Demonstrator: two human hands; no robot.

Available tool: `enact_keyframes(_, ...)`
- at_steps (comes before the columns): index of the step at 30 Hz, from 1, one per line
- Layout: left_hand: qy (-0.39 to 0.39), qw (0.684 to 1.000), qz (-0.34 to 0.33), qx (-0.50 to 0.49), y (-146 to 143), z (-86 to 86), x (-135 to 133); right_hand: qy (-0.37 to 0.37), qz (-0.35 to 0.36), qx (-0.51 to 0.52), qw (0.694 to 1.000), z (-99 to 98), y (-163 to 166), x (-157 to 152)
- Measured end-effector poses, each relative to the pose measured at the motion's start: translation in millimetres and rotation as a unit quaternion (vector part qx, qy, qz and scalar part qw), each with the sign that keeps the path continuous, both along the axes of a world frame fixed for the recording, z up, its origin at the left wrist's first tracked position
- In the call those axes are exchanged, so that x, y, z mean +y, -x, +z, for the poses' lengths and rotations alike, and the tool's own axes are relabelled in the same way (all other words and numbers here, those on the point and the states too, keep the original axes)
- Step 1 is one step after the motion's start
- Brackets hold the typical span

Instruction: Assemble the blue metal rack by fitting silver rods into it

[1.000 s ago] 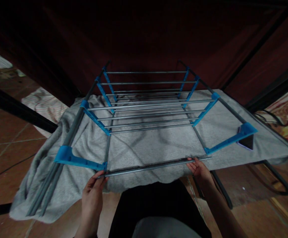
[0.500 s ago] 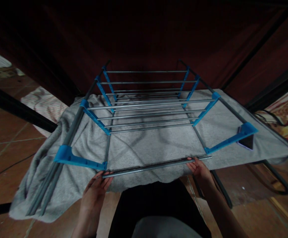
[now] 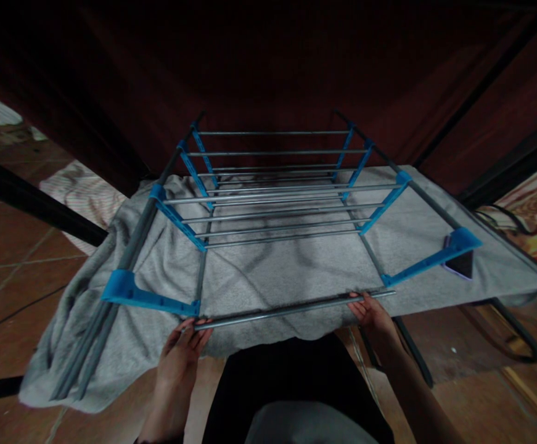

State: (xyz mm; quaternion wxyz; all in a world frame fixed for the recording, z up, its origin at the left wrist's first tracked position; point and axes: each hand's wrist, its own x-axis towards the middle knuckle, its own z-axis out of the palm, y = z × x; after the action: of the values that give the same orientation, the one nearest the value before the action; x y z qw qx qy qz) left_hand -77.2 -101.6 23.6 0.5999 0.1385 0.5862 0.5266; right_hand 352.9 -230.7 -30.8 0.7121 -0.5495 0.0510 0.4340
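Observation:
A thin grey metal rod (image 3: 277, 311) lies across the near edge of a grey cloth (image 3: 268, 277), and both hands grip it. My left hand (image 3: 182, 354) pinches its left end, just below a blue plastic bracket (image 3: 145, 297). My right hand (image 3: 373, 316) has its fingers curled round the rod close to its right end, below another blue bracket (image 3: 428, 259). Beyond the rod stands a drying rack (image 3: 272, 197) of grey rods and blue side pieces.
The grey cloth covers a table and hangs off its left side. A dark maroon curtain (image 3: 268, 68) closes the back. A small dark object (image 3: 457, 264) lies under the right bracket. Black tubes run along the tiled floor (image 3: 9, 259) on both sides.
My left hand has shifted a little right along the rod's left end and its fingers now reach over it. The right hand and the rod have stayed almost still.

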Motion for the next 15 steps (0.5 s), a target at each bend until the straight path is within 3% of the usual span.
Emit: enact_keyframes(15, -0.026, 0.999, 0.002, 0.031, -1.2, -8.4, -2.8, -0.004, -0.001, -0.005, 1.0, -0.1, 0.3, -0.3)
